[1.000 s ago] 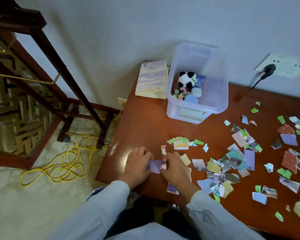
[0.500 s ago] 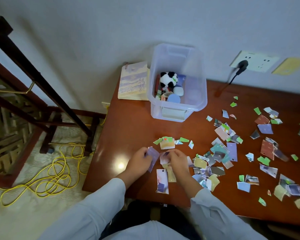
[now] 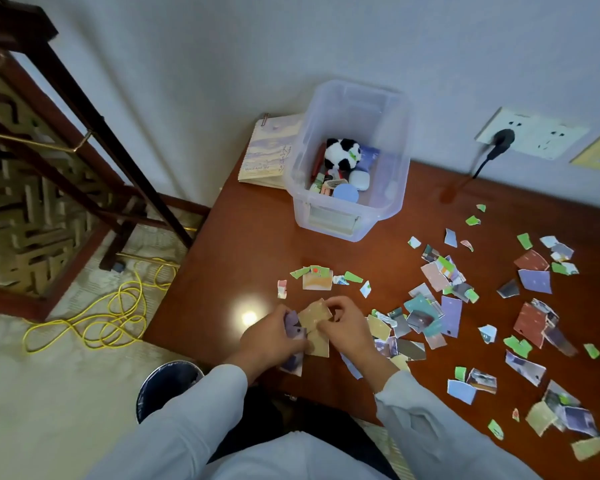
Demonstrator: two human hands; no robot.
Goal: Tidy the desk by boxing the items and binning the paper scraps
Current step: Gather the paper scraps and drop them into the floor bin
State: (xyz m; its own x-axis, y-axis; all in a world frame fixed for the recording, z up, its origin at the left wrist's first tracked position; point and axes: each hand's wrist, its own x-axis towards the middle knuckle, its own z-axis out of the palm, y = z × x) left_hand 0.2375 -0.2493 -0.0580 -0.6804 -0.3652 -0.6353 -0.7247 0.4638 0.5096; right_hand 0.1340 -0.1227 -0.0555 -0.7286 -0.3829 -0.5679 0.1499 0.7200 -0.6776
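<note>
My left hand [image 3: 272, 336] and my right hand [image 3: 347, 323] meet at the desk's near edge, both closed on a small stack of paper scraps [image 3: 313, 315], tan and purple pieces. Several more torn scraps [image 3: 440, 306] lie scattered over the brown desk [image 3: 250, 244] to the right, and a small cluster of scraps [image 3: 317, 279] lies just beyond my hands. A clear plastic box [image 3: 347, 161] at the back holds a panda plush [image 3: 342, 153] and small items. A dark bin [image 3: 168, 386] stands on the floor below the desk's near left corner, partly hidden by my left sleeve.
A notebook [image 3: 269, 154] leans against the wall left of the box. A black plug [image 3: 499, 140] sits in a wall socket, its cable dropping behind the desk. A yellow cable [image 3: 94, 317] coils on the floor by dark wooden furniture [image 3: 49, 161].
My hands have gathered more scraps: a tan piece now lies on top of the purple one between them. The camera view has shifted slightly.
</note>
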